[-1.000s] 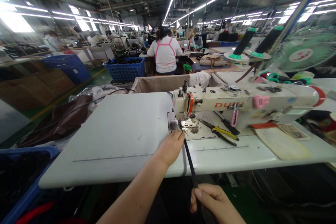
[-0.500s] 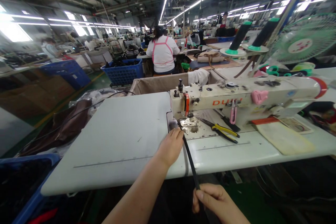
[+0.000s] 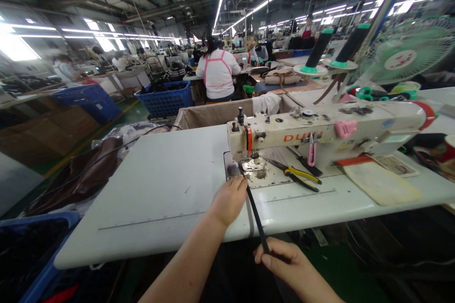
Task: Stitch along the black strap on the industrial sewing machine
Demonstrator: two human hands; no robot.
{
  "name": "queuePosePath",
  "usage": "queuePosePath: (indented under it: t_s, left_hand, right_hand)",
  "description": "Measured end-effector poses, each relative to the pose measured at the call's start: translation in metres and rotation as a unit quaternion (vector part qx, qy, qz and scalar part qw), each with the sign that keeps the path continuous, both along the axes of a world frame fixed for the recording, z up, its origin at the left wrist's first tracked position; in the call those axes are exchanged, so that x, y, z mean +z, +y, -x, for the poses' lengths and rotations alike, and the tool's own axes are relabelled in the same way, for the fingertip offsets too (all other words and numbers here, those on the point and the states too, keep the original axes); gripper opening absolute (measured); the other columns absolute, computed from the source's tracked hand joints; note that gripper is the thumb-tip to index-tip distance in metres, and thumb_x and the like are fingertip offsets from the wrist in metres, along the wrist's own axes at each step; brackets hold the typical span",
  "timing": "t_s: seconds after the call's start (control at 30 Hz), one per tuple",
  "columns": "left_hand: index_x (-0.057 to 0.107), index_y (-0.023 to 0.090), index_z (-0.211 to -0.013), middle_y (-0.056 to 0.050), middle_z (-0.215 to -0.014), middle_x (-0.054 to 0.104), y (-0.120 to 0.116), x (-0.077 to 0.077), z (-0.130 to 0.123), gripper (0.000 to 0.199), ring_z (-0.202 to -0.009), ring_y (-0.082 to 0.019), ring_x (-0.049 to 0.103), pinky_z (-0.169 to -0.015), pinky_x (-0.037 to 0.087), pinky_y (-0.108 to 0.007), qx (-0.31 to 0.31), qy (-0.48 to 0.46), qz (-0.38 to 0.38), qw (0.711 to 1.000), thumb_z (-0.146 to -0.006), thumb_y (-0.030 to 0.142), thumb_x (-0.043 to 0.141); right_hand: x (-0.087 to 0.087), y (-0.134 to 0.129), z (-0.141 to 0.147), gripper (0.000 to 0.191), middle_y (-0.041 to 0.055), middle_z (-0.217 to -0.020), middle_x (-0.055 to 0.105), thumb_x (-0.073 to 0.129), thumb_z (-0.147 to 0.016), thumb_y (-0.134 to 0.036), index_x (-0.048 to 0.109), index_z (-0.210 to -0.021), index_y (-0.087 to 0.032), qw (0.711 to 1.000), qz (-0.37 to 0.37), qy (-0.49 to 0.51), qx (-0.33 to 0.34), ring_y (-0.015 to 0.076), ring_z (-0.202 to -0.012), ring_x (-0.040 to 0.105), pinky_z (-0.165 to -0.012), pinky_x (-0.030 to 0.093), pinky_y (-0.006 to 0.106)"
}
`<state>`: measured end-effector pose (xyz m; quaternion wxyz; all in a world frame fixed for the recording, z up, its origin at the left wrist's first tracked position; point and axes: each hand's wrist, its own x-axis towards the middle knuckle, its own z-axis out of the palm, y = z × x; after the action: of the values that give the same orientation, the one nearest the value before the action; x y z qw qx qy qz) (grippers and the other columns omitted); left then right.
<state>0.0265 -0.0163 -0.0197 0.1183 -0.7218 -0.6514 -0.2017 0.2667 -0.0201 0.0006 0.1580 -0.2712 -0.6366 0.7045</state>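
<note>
A narrow black strip runs from the needle area of a white sewing machine down over the table's front edge. My left hand lies at the strip's upper end, just in front of the metal needle plate, its fingers closed on the strip. Below the table edge my right hand pinches the same strip between thumb and fingers. The strip looks taut between both hands. Its far end under the presser foot is too small to make out.
Yellow-black pliers lie right of the needle plate, near a pale cloth pouch. Thread cones and a green fan stand at the back right. A blue crate and a seated person are beyond the table.
My right hand has moved slightly up and left along with the strip. My left hand keeps its place by the needle plate. The whole view has shifted a little.
</note>
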Motion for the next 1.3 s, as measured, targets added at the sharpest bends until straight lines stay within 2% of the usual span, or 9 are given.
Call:
queuePosePath:
  t_s: [0.1,0.2,0.37,0.47,0.67,0.8,0.97,1.17,1.3]
  left_hand:
    - [0.062,0.016,-0.121,-0.014,-0.127,0.071,0.000,0.001,0.000,0.021,-0.118,-0.026,0.070,-0.108,0.058,-0.043,0.002,0.006,-0.009,1.000,-0.102,0.013,0.053]
    - [0.063,0.014,-0.121,-0.015,-0.127,0.071,0.000,0.000,0.001,0.021,-0.116,-0.026,0.071,-0.107,0.059,-0.042,0.001,0.022,-0.023,1.000,-0.102,0.014,0.053]
    - [0.063,0.015,-0.119,-0.015,-0.127,0.071,0.000,-0.002,0.002,0.021,-0.121,-0.026,0.069,-0.110,0.057,-0.043,-0.008,0.025,-0.001,1.000,-0.102,0.013,0.052]
    - [0.063,0.016,-0.122,-0.015,-0.128,0.071,0.000,-0.002,0.003,0.023,-0.123,-0.026,0.069,-0.111,0.057,-0.044,-0.010,0.019,0.006,1.000,-0.103,0.013,0.051]
    - [0.065,0.016,-0.118,-0.016,-0.127,0.071,-0.001,0.000,0.002,0.021,-0.119,-0.027,0.070,-0.109,0.058,-0.045,-0.005,0.018,-0.005,1.000,-0.103,0.014,0.050]
    - [0.065,0.017,-0.114,-0.014,-0.125,0.071,-0.001,0.000,0.001,0.019,-0.118,-0.026,0.070,-0.109,0.058,-0.044,0.002,0.016,-0.005,1.000,-0.102,0.013,0.052]
    - [0.065,0.015,-0.115,-0.016,-0.126,0.071,-0.001,0.003,0.000,0.019,-0.119,-0.026,0.071,-0.109,0.058,-0.043,-0.002,0.016,-0.007,1.000,-0.101,0.012,0.053]
    - [0.066,0.016,-0.115,-0.015,-0.125,0.072,-0.001,0.003,0.000,0.018,-0.118,-0.025,0.071,-0.109,0.058,-0.042,0.000,0.020,-0.006,1.000,-0.102,0.012,0.053]
    - [0.065,0.015,-0.117,-0.016,-0.126,0.071,-0.001,0.001,0.001,0.020,-0.119,-0.026,0.071,-0.109,0.058,-0.043,-0.007,0.014,-0.007,1.000,-0.102,0.012,0.053]
  right_hand:
    - [0.001,-0.001,0.001,0.054,0.0068,-0.077,0.076,0.076,-0.080,-0.074,0.081,-0.088,-0.020,0.997,0.068,-0.015,-0.017,0.0221,-0.074,0.064,-0.072,0.049,0.033]
    - [0.007,-0.005,0.000,0.053,0.0059,-0.072,0.076,0.074,-0.085,-0.072,0.079,-0.093,-0.019,0.992,0.121,-0.022,-0.031,0.0177,-0.067,0.061,-0.066,0.043,0.029]
    - [0.002,-0.008,-0.001,0.060,0.0056,-0.063,0.072,0.074,-0.080,-0.078,0.076,-0.078,-0.018,0.993,0.112,-0.022,-0.009,0.0176,-0.062,0.060,-0.063,0.039,0.029]
    - [0.001,-0.007,-0.001,0.059,0.0053,-0.064,0.072,0.075,-0.080,-0.077,0.076,-0.075,-0.018,0.993,0.112,-0.027,-0.006,0.0174,-0.063,0.060,-0.064,0.040,0.029]
    - [0.021,-0.011,-0.005,0.056,0.0050,-0.068,0.072,0.075,-0.083,-0.074,0.078,-0.074,-0.018,0.992,0.119,-0.034,-0.003,0.0185,-0.069,0.062,-0.067,0.040,0.030]
    - [0.025,-0.014,-0.006,0.053,0.0048,-0.070,0.073,0.076,-0.085,-0.070,0.079,-0.076,-0.018,0.992,0.125,-0.030,-0.005,0.0183,-0.071,0.063,-0.069,0.041,0.029]
    - [0.020,-0.012,-0.005,0.053,0.0051,-0.070,0.073,0.075,-0.085,-0.070,0.079,-0.075,-0.018,0.993,0.116,-0.029,-0.002,0.0184,-0.070,0.062,-0.069,0.042,0.030]
    - [0.004,-0.010,-0.007,0.055,0.0046,-0.066,0.071,0.073,-0.086,-0.072,0.079,-0.074,-0.018,0.995,0.095,-0.017,0.012,0.0181,-0.067,0.060,-0.066,0.040,0.030]
    - [0.002,-0.010,-0.007,0.056,0.0050,-0.067,0.072,0.072,-0.087,-0.072,0.079,-0.074,-0.018,0.996,0.090,-0.020,0.019,0.0181,-0.067,0.060,-0.067,0.040,0.030]
